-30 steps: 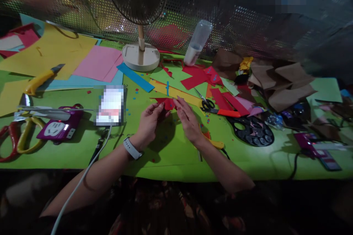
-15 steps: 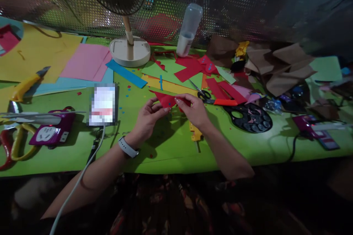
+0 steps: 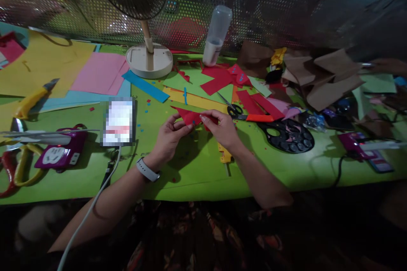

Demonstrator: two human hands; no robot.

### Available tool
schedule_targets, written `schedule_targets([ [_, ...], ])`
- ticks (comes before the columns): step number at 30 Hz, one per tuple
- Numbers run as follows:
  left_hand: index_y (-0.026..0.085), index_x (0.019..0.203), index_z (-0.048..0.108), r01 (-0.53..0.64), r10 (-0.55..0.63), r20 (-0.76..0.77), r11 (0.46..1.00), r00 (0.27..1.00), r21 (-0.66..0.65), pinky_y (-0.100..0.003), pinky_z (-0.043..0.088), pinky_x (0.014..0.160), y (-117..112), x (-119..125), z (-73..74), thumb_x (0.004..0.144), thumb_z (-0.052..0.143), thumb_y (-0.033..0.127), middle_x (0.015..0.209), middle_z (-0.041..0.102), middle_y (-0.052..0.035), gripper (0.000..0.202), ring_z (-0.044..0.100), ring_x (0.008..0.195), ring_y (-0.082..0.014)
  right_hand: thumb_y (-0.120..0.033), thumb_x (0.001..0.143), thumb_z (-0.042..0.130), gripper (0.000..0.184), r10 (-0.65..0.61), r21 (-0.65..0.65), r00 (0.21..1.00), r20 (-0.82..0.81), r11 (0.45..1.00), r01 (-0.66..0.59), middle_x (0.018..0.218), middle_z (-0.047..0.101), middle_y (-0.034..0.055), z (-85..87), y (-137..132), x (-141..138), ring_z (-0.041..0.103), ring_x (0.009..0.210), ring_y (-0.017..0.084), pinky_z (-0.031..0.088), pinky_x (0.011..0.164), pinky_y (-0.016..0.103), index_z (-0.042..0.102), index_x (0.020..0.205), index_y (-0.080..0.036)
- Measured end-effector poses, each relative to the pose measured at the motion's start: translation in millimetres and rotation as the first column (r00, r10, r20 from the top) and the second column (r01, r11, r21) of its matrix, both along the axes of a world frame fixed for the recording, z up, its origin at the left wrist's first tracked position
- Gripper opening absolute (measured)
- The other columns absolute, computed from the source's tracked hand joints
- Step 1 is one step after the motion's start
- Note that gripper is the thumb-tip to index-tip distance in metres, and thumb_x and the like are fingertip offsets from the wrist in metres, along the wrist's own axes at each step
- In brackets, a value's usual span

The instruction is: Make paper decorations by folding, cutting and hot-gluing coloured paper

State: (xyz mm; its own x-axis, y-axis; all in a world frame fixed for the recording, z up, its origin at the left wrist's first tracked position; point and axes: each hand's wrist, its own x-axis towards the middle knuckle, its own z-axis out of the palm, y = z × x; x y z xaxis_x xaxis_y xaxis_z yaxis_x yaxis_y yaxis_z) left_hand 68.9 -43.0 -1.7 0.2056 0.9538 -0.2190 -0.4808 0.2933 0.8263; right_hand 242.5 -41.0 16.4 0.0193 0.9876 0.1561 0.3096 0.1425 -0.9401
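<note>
A folded piece of red paper (image 3: 188,116) with a pointed left end is held between my two hands over the green table. My left hand (image 3: 171,135), with a pale watch band at the wrist, pinches its lower edge. The thumb and fingers of my right hand (image 3: 221,127) close on its right side. Small blue dots show on the paper near my fingertips. Beyond my hands lie a yellow paper strip (image 3: 203,100) and black scissors (image 3: 234,111). Under my right wrist is a yellow tool (image 3: 224,154), partly hidden.
A fan (image 3: 149,61) and a spray bottle (image 3: 216,36) stand at the back. To the left lie a phone (image 3: 118,122) with a cable, a purple power strip (image 3: 62,152) and a yellow cutter (image 3: 33,99). Rightward are a black palette (image 3: 291,135), brown paper (image 3: 333,76) and another person's hand (image 3: 389,67).
The red paper has tilted slightly and its right part has turned down at my right fingers. Another person's hand has appeared at the far right. My left hand has barely moved.
</note>
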Motion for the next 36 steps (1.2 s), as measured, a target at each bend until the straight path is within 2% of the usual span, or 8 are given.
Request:
schedule_targets([
  [18, 0.018, 0.107, 0.065, -0.015, 0.015, 0.013, 1.000, 1.000, -0.010, -0.026, 0.055, 0.077, 0.3, 0.1, 1.0, 0.065, 0.086, 0.016, 0.086, 0.077, -0.0031, 0.047, 0.071, 0.076, -0.0141, -0.038, 0.083, 0.066, 0.021, -0.004, -0.006, 1.000, -0.017, 1.000, 0.003, 0.091, 0.076, 0.0042, -3.8, 0.3, -0.7, 0.068, 0.082, 0.018, 0.055, 0.079, 0.034, 0.074, 0.093, -0.020],
  [25, 0.019, 0.105, 0.064, -0.006, 0.006, 0.011, 1.000, 1.000, -0.013, -0.023, 0.054, 0.072, -0.4, -0.6, 4.0, 0.063, 0.087, 0.015, 0.084, 0.077, -0.0013, 0.048, 0.070, 0.071, -0.0125, -0.037, 0.083, 0.065, 0.021, -0.010, 0.002, 1.000, -0.012, 1.000, 0.010, 0.090, 0.076, 0.0037, -1.7, -0.5, -0.9, 0.068, 0.082, 0.019, 0.054, 0.078, 0.034, 0.074, 0.092, -0.021],
  [30, 0.020, 0.106, 0.065, -0.001, 0.002, 0.019, 1.000, 1.000, -0.019, -0.027, 0.055, 0.076, -1.4, -0.7, 6.7, 0.060, 0.087, 0.013, 0.086, 0.077, -0.0016, 0.052, 0.071, 0.075, -0.0149, -0.038, 0.083, 0.065, 0.021, -0.022, 0.010, 1.000, 0.013, 1.000, 0.022, 0.089, 0.076, 0.0028, 0.5, -1.2, -0.5, 0.068, 0.082, 0.019, 0.054, 0.079, 0.034, 0.074, 0.092, -0.021],
  [33, 0.021, 0.105, 0.066, -0.005, 0.006, 0.025, 1.000, 1.000, -0.002, -0.030, 0.056, 0.079, -1.4, 0.0, 5.7, 0.062, 0.087, 0.014, 0.091, 0.077, -0.0027, 0.048, 0.072, 0.079, -0.0164, -0.038, 0.083, 0.065, 0.022, -0.016, -0.005, 1.000, 0.006, 1.000, 0.016, 0.088, 0.075, 0.0031, 0.7, -1.8, -1.6, 0.067, 0.080, 0.018, 0.054, 0.078, 0.034, 0.074, 0.093, -0.021],
  [36, 0.020, 0.103, 0.068, -0.004, 0.003, 0.016, 1.000, 1.000, 0.012, -0.029, 0.056, 0.081, -1.2, 0.9, 3.8, 0.065, 0.086, 0.016, 0.094, 0.077, -0.0032, 0.042, 0.072, 0.082, -0.0152, -0.037, 0.083, 0.066, 0.021, 0.002, -0.013, 1.000, -0.003, 1.000, -0.002, 0.092, 0.076, 0.0045, -0.6, -2.6, -3.7, 0.068, 0.083, 0.019, 0.055, 0.079, 0.035, 0.074, 0.092, -0.021],
])
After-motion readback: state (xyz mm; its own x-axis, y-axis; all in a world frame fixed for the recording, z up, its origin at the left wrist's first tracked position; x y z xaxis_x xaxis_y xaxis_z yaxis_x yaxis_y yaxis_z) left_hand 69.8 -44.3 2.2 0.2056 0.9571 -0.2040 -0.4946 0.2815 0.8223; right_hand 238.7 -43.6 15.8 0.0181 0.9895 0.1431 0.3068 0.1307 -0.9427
